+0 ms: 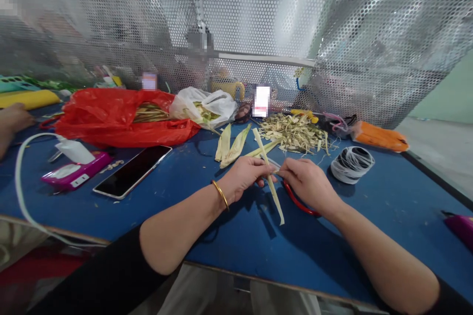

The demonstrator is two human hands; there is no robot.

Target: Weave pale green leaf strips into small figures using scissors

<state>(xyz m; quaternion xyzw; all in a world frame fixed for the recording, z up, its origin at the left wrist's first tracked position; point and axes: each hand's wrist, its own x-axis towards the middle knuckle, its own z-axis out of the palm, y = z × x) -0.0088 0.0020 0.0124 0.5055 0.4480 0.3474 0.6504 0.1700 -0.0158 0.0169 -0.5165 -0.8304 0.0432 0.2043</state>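
My left hand [246, 177], a gold bangle at its wrist, pinches a pale strip of dried husk [273, 189] that slants across the fingers, its lower end curling over the table. My right hand [308, 179] has its thumb and fingers pressed together at a folded pale piece by the left fingertips, most likely husk too. Beneath the right hand shows a red-handled tool [298, 200], seemingly scissors; whether the palm touches it I cannot tell. Just beyond the left hand lie wider husk leaves [236, 145]. A heap of husk scraps [295, 132] spreads behind both hands.
A ball of white string [352, 164] stands right, near an orange packet [380, 136]. On the left are a phone [133, 172], a purple power strip [77, 170] with a white cable, and a red bag [99, 115]. Another person's hand [15, 120] is at the far left.
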